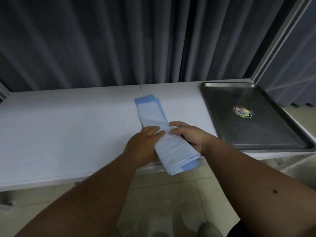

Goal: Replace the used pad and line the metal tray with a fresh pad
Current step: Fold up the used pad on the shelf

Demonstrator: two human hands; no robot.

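White tabletop (pixel 68 130) runs across the mid frame, w/ a thin dark seam (pixel 140 91) at centre top; grey pleated curtain (pixel 102 40) fills the whole upper frame behind it; pale floor tiles (pixel 162 194) show along the bottom; a metal frame post (pixel 280 38) slants down the upper right. Counts: 1 folded pad (pixel 153 115), white w/ blue edging, lying lengthwise at frame centre, far end on the table, near end overhanging the front edge; 1 metal tray (pixel 215 117) at right of frame, bare inside save 1 round sticker (pixel 242 112); 2 hands. Left hand (pixel 145 144) grips the pad's near left side, fingers pressed together and curled over its top; right hand (pixel 189 135) grips the right side, thumb over the top, other fingers tucked beneath, can't tell how they lie. Tray's near right corner sits at the table's front edge, near the frame's right border; pad and tray apart, strip of bare table between; wide bare table at left of frame.
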